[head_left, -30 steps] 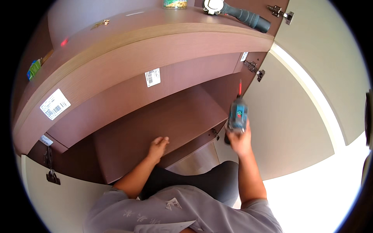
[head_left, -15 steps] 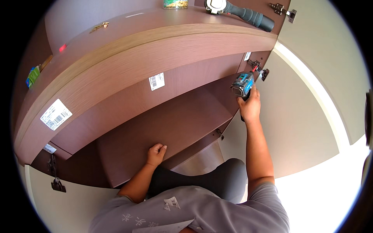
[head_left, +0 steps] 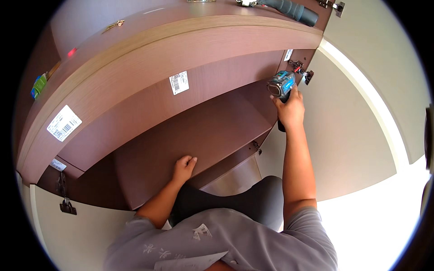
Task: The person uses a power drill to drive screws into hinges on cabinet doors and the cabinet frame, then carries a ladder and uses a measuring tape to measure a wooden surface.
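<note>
My right hand (head_left: 291,108) grips a blue-and-black cordless drill (head_left: 281,83) by its handle. Its red bit points at a metal hinge (head_left: 296,67) on the cabinet's right side panel, beside a pale door (head_left: 352,126). Whether the tip touches a screw there is too small to tell. My left hand (head_left: 183,167) is closed, fingers curled, at the brown shelf (head_left: 194,135) inside the curved cabinet; what is in it, if anything, is hidden.
On the curved counter (head_left: 158,25) are small brass pieces (head_left: 113,26), a black tool with a hose (head_left: 289,12) and a green package (head_left: 39,86). A left door (head_left: 77,230) carries a hinge (head_left: 67,203). My bent leg is below the shelf.
The drill in my right hand has moved up and away from me to the upper right hinge. My left hand has shifted slightly, fingers curled.
</note>
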A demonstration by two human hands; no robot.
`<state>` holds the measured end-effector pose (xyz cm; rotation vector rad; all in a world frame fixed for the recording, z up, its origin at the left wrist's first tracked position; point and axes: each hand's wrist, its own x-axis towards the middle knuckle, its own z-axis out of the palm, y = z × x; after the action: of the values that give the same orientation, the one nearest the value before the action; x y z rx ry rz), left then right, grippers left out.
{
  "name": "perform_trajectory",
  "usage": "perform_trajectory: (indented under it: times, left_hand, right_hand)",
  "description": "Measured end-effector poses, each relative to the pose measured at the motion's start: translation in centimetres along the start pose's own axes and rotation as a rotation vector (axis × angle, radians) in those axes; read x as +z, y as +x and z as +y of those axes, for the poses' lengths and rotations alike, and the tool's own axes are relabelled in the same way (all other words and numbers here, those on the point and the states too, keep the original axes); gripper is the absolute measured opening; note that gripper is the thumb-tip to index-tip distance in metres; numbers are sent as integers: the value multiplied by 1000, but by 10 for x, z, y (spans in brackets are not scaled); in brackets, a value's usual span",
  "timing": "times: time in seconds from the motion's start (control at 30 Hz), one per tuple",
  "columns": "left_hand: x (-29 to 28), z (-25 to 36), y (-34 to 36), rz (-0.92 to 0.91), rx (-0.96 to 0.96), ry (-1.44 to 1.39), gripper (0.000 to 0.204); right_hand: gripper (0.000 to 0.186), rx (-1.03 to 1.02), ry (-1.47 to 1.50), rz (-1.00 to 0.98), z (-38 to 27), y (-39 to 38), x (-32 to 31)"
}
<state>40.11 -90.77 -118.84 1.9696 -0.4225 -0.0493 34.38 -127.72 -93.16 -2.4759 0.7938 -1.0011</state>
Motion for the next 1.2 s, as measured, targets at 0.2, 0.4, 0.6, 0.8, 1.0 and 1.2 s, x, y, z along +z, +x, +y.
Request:
perform_trajectory:
  times: [0.2, 0.4, 0.6, 0.8, 1.0, 1.2]
  left_hand:
    - [43, 140, 82, -105, 469, -353, 32]
    - [59, 317, 149, -171, 450, -98, 73]
    - [85, 343, 169, -92, 511, 2, 80]
    - [82, 357, 162, -77, 521, 49, 73]
    - [82, 367, 162, -68, 510, 67, 65]
    - [90, 358, 164, -63, 493, 75, 53]
  right_hand:
    - [99, 7, -72, -39, -5, 7, -6]
    - [100, 22, -47, -56, -16, 19, -14]
    - [86, -4, 3, -7, -20, 20, -7]
    - [78, -4, 82, -5, -15, 27, -3]
    - [78, 16, 92, -15, -13, 33, -4]
    - [79, -7, 85, -69, -8, 35, -4]
